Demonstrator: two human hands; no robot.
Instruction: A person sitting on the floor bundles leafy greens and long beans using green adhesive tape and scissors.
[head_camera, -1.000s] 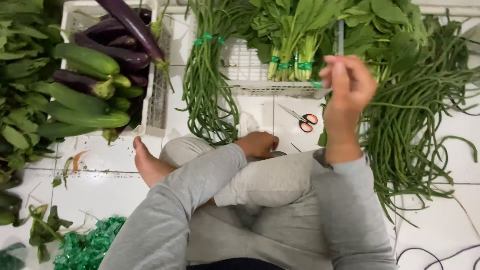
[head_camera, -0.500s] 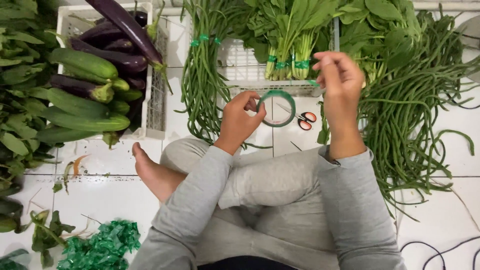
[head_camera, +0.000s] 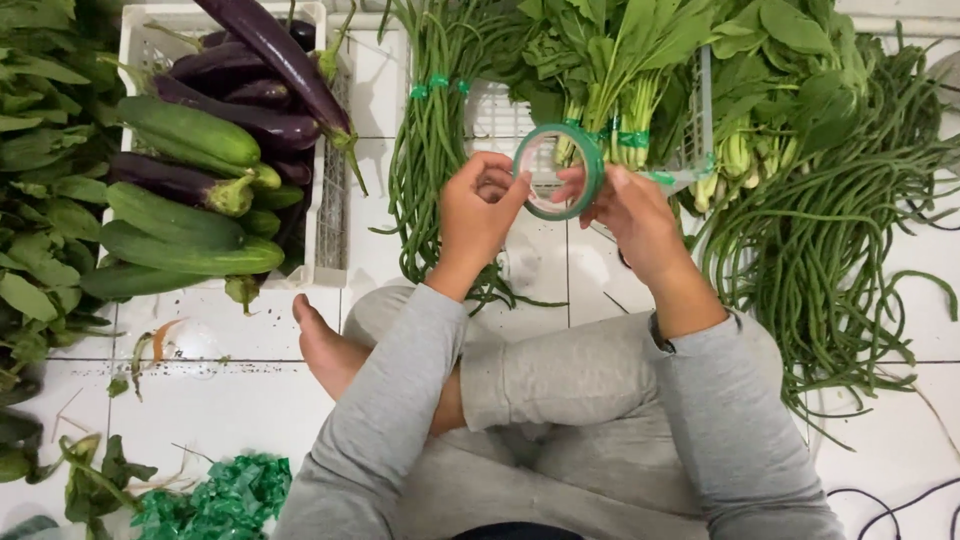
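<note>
— Both hands have come up together since a moment ago; the left hand (head_camera: 478, 212) now pinches the tape roll (head_camera: 560, 170) too.

— And the right hand (head_camera: 632, 215)?

— It grips the other side of the green roll, in front of the chest.

— What is finished?

— From left: crate (head_camera: 135, 50) of cucumbers (head_camera: 180, 130) and eggplants (head_camera: 270, 50) unbound, bean bundle (head_camera: 432, 120) tied with green tape, spinach (head_camera: 610, 70) taped, loose beans (head_camera: 850, 230) at right not tied.

— Any packages?

— Only crumpled green tape (head_camera: 215, 500) on the floor.
</note>
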